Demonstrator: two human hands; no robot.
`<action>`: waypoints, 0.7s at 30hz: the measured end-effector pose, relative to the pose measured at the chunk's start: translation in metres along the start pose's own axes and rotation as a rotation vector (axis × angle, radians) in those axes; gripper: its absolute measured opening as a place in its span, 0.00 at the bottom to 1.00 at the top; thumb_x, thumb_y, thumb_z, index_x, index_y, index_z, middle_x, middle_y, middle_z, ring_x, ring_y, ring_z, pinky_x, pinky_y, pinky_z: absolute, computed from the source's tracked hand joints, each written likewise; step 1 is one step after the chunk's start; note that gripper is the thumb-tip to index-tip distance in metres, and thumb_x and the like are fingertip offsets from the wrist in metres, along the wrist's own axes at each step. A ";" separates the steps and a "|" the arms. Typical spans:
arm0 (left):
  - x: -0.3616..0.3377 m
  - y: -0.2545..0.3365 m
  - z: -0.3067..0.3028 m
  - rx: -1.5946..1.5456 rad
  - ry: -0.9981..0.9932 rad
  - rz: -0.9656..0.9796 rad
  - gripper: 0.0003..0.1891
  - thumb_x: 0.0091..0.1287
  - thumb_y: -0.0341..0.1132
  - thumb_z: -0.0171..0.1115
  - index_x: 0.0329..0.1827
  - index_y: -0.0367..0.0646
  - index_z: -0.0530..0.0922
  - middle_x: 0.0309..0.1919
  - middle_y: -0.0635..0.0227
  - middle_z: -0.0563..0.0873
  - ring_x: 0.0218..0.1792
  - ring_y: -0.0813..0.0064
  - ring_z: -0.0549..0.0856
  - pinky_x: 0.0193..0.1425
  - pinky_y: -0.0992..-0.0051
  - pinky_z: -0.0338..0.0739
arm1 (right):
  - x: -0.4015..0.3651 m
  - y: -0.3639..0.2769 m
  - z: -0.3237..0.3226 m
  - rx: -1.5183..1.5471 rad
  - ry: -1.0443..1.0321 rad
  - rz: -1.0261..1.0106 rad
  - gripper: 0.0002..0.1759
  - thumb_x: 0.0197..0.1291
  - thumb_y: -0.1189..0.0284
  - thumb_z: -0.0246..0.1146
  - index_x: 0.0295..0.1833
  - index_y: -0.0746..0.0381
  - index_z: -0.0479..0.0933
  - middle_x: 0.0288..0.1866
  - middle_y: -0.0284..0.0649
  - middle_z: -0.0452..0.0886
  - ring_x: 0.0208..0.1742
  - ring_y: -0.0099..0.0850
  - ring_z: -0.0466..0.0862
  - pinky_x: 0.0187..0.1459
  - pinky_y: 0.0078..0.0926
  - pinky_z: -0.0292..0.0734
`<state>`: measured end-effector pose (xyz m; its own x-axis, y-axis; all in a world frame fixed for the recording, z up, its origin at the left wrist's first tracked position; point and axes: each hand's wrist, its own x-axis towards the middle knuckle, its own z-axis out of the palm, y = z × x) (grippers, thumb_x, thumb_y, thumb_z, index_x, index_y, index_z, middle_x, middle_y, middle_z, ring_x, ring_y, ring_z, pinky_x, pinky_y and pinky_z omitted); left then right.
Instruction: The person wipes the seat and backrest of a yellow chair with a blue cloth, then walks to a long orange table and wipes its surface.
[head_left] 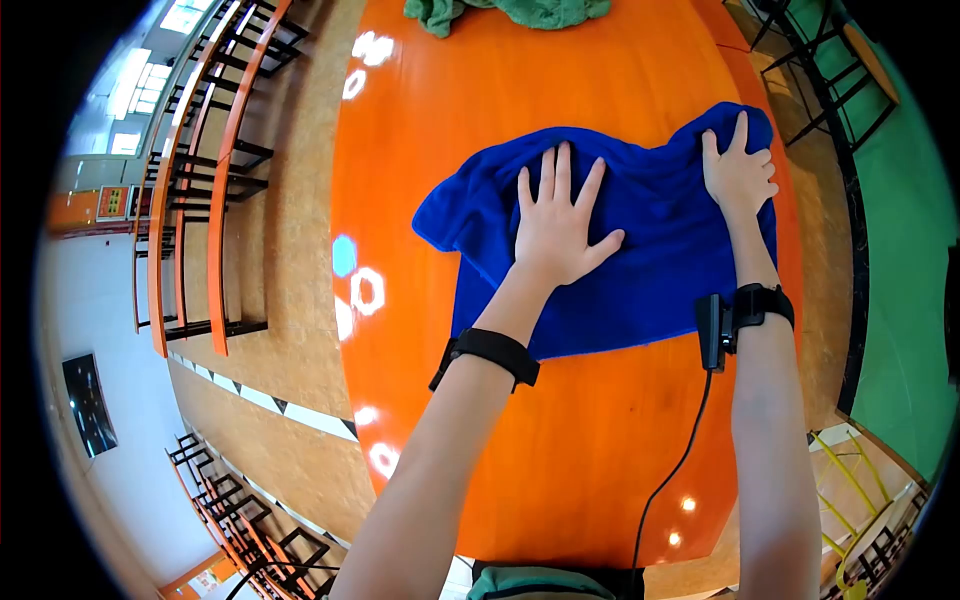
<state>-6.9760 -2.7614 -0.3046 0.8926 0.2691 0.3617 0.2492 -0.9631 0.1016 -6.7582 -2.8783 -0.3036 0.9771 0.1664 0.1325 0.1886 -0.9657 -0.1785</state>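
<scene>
A blue cloth [620, 290] lies on the orange table, with its far part folded and wrinkled and its near edge fairly straight. My left hand [563, 225] rests on the cloth's middle-left part, palm down with fingers spread. Over the bunched far right corner is my right hand [740, 175], its index finger stretched out and the other fingers apart and partly bent against the fabric. Neither hand shows a closed grip on the cloth. Each wrist wears a black strap, and a small black device [712, 332] sits at the right wrist.
The glossy orange table [590, 440] stretches away from me. A green cloth [510, 10] lies at its far end. A black cable [668, 475] runs from the wrist device toward my body. Benches [222, 200] stand left, a stool [865, 65] far right, and a yellow-framed chair [850, 520] near right.
</scene>
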 end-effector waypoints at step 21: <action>0.039 0.026 0.020 0.082 0.060 0.026 0.32 0.66 0.51 0.49 0.71 0.49 0.57 0.70 0.48 0.54 0.71 0.49 0.54 0.70 0.52 0.49 | 0.039 0.033 0.007 0.332 0.135 -0.141 0.35 0.61 0.45 0.43 0.71 0.47 0.55 0.63 0.62 0.62 0.59 0.53 0.69 0.53 0.51 0.67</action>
<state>-6.9271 -2.7760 -0.3059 0.8756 0.2414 0.4184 0.2587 -0.9658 0.0159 -6.7128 -2.9018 -0.3111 0.9217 0.2444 0.3013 0.3638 -0.8144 -0.4520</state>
